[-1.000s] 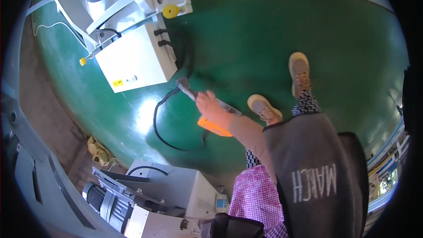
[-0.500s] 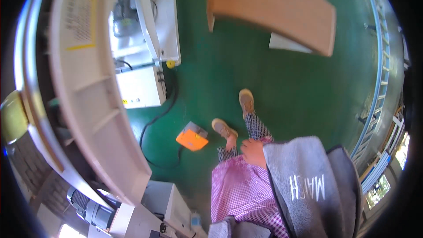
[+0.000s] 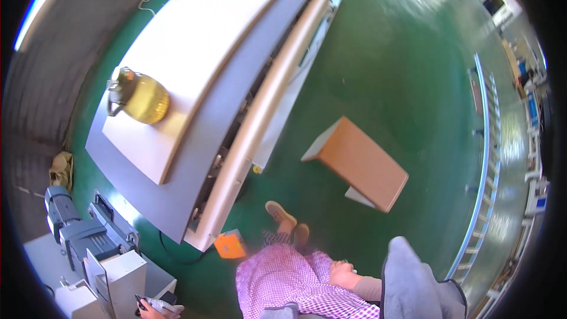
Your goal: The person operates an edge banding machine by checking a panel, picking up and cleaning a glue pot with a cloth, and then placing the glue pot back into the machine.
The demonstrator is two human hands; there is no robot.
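My right hand (image 3: 344, 274) rests by the purple checked fabric (image 3: 277, 274) over my legs, fingers curled, with something small and pale at them that I cannot make out. At the lower left edge my left hand (image 3: 150, 310) grips a black object with grey material (image 3: 164, 307), beside grey motorised machinery (image 3: 88, 242). An orange-and-grey box (image 3: 230, 245) lies on the green floor near my shoes (image 3: 277, 212), with a black cable close by.
A long machine with layered curved boards (image 3: 139, 183) fills the upper left, bearing a jug of yellow liquid (image 3: 144, 97). A brown folded panel (image 3: 360, 165) is on the floor to the right. A ladder (image 3: 484, 130) lies along the far right; a dark wall (image 3: 47, 82) is at left.
My view has lifted onto the long machine and wider floor. My right hand has left the space over the orange box for my lap. My left hand has come into view.
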